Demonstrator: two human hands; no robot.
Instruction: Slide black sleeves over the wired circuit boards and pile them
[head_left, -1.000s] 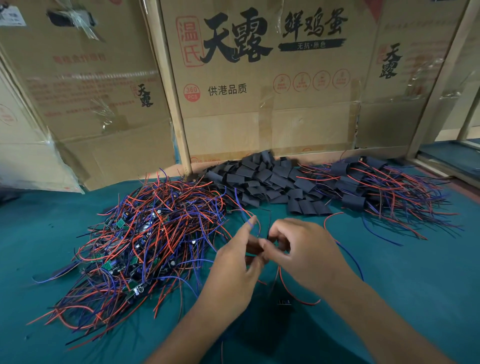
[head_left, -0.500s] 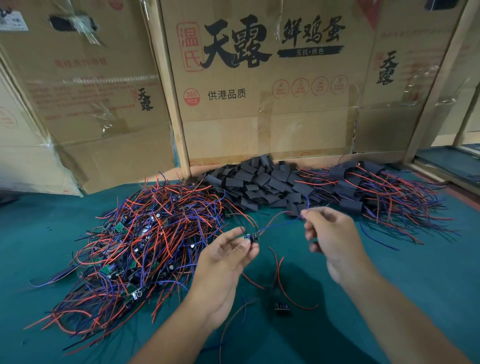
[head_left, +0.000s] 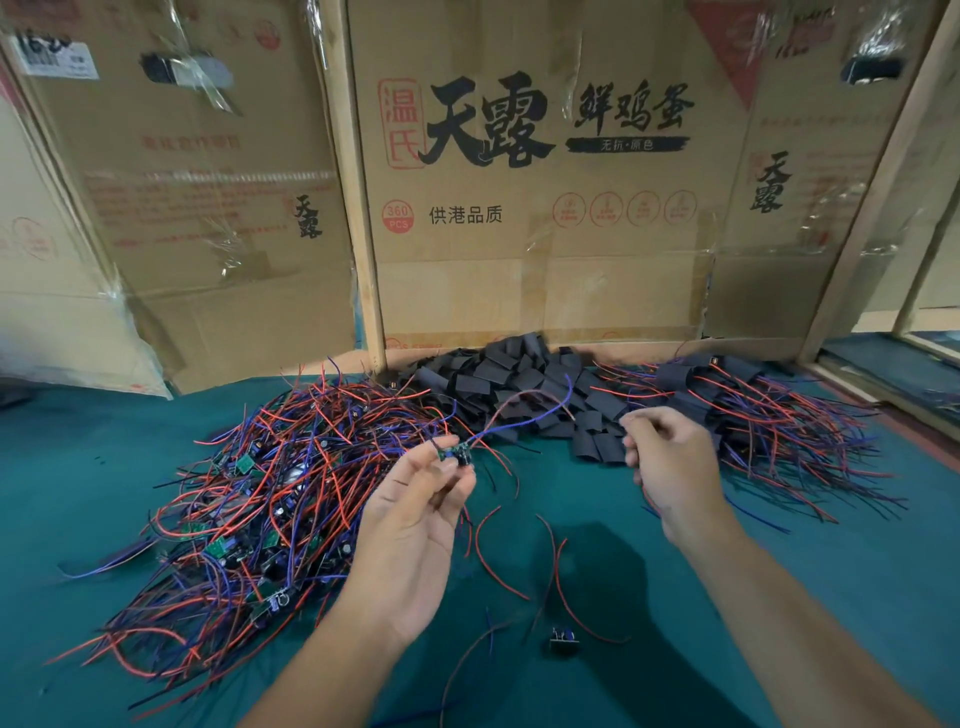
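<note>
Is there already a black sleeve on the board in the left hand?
No: the circuit board pinched by the left hand is bare, its green surface showing.

Left hand (head_left: 415, 525) palm-up, fingers (head_left: 441, 452) pinching; right hand (head_left: 670, 467) raised, fingers curled.

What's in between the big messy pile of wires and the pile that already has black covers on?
In the head view, a heap of loose black sleeves lies between the bare wired boards and the sleeved pile.
</note>
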